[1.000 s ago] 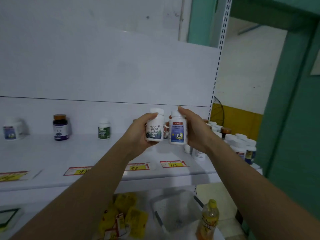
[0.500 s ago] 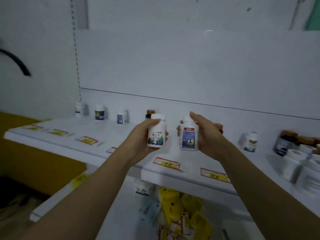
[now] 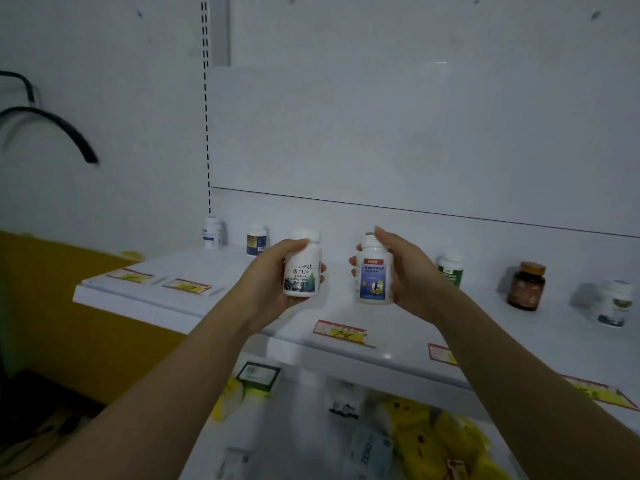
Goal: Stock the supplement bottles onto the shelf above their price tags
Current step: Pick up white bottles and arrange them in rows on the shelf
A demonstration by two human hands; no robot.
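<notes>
My left hand (image 3: pixel 268 275) grips a white bottle with a green mountain label (image 3: pixel 302 268), held upright above the white shelf (image 3: pixel 242 299). My right hand (image 3: pixel 407 271) grips a white bottle with a blue label (image 3: pixel 375 275) beside it, a little to the right. Both bottles hover over the shelf's front half, apart from each other. A red and yellow price tag (image 3: pixel 341 332) lies on the shelf edge below the right bottle. Two more price tags (image 3: pixel 187 285) sit further left.
Along the shelf's back stand two white bottles (image 3: pixel 212 232) at the left, a green-label bottle (image 3: pixel 450 270), an amber bottle (image 3: pixel 525 285) and a white bottle (image 3: pixel 614 303) to the right. Yellow packets (image 3: pixel 433 438) fill the lower shelf. A black cable (image 3: pixel 52 123) hangs at left.
The view has swung left along the shelf and both hands have carried their bottles with it. The bottles now stand slightly further apart.
</notes>
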